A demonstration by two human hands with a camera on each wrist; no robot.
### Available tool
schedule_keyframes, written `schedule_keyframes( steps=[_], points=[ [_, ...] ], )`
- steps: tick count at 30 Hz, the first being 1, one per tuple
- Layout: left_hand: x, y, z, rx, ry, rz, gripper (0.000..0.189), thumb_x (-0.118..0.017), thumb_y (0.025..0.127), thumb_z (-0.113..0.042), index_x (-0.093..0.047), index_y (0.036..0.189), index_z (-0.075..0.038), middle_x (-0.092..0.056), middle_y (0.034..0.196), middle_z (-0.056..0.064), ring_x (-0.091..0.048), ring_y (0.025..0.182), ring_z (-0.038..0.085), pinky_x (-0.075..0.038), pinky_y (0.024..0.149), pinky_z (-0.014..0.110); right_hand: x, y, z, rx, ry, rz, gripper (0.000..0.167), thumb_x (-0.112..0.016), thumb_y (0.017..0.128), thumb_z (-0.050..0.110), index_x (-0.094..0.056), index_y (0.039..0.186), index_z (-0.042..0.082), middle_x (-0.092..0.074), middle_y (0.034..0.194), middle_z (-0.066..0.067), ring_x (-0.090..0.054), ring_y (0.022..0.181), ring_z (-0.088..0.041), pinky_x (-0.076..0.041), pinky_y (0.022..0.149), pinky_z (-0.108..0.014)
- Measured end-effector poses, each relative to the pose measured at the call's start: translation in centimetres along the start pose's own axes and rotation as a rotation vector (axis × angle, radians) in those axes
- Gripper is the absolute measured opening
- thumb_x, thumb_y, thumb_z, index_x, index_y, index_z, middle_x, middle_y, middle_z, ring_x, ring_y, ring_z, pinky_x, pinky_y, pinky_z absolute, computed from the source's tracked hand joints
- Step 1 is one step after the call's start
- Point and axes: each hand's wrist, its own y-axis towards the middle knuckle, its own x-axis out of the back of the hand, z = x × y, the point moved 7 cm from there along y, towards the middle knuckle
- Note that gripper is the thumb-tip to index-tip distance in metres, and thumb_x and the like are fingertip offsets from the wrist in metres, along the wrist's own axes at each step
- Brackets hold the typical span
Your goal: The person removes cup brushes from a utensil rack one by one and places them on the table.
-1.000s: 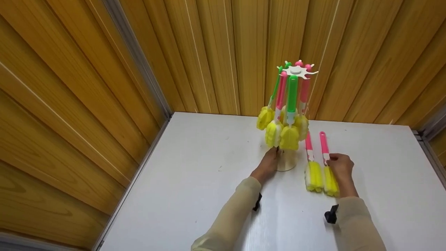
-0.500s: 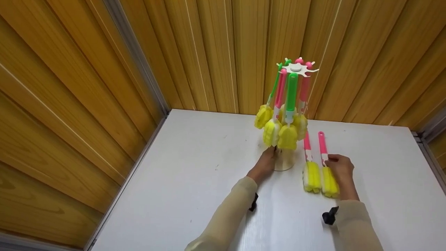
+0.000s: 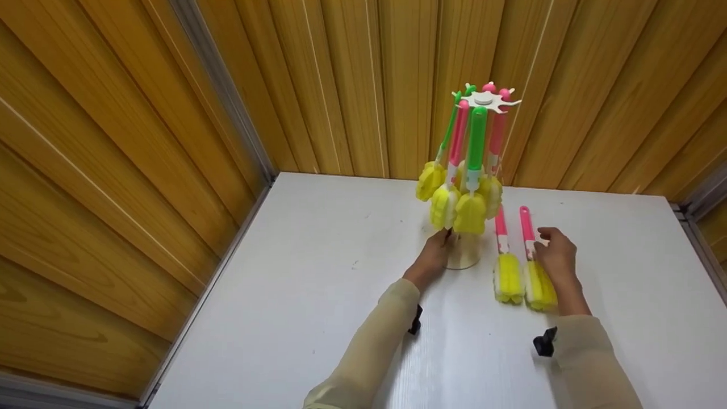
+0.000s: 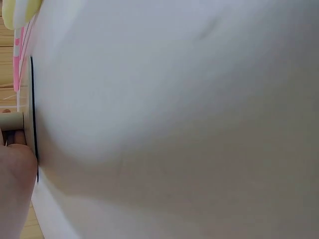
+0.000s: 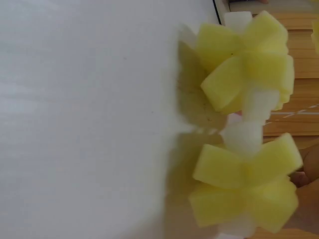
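A rotating rack (image 3: pixel 483 100) with a white hooked top holds several sponge brushes with pink or green handles, yellow-and-white heads hanging down. My left hand (image 3: pixel 434 255) grips its post (image 4: pixel 11 121) low down, just above the round base (image 3: pixel 463 261). Two pink-handled brushes lie side by side on the table to the right: one nearer the rack (image 3: pixel 509 278) and one farther right (image 3: pixel 538 287). At the neck of the farther-right brush is my right hand (image 3: pixel 558 255), thumb and forefinger parted. Both yellow sponge heads (image 5: pixel 244 184) show end-on in the right wrist view.
The white table (image 3: pixel 295 295) meets a wood-panelled wall (image 3: pixel 363 85) behind the rack. Another panelled wall (image 3: pixel 102 170) runs along the left edge. Black wrist cameras (image 3: pixel 545 342) sit under both sleeves.
My right thumb and forefinger have come apart at the right brush's neck, where they pinched it before. My left hand keeps its hold on the rack's post. The head view shifts slightly.
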Motion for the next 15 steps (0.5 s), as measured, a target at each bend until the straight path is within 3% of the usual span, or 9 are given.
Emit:
schedule_keyframes(
  steps=[5,11,15],
  points=[
    [0.4,-0.2,0.0,-0.001,-0.007,0.008,0.037,-0.039,0.111,-0.035,-0.051,0.145,-0.023,-0.056,0.141,-0.01,-0.046,0.134,0.004,-0.037,0.115,0.033,1.5,0.3,5.0,0.152,0.08,-0.028,0.043,-0.051,0.104,0.006,-0.046,0.146,-0.006,-0.055,0.139,-0.029,-0.052,0.127,-0.044,-0.043,0.108,-0.056],
    [0.2,-0.3,0.0,0.003,-0.01,0.025,0.047,-0.038,0.111,-0.039,-0.04,0.156,-0.027,-0.046,0.153,-0.013,-0.037,0.142,0.004,-0.032,0.118,0.035,3.7,0.9,10.3,0.196,0.174,-0.059,0.042,-0.055,0.106,0.021,-0.054,0.143,0.003,-0.059,0.14,-0.016,-0.054,0.129,-0.031,-0.045,0.109,-0.044],
    [-0.1,-0.4,0.0,-0.005,-0.021,0.029,0.049,-0.037,0.111,-0.038,-0.036,0.158,-0.026,-0.042,0.156,-0.011,-0.033,0.145,0.006,-0.03,0.119,0.035,4.1,1.4,12.6,0.211,0.206,-0.028,0.045,-0.057,0.105,0.029,-0.054,0.145,0.009,-0.057,0.143,-0.012,-0.051,0.132,-0.027,-0.044,0.11,-0.043]
  ],
)
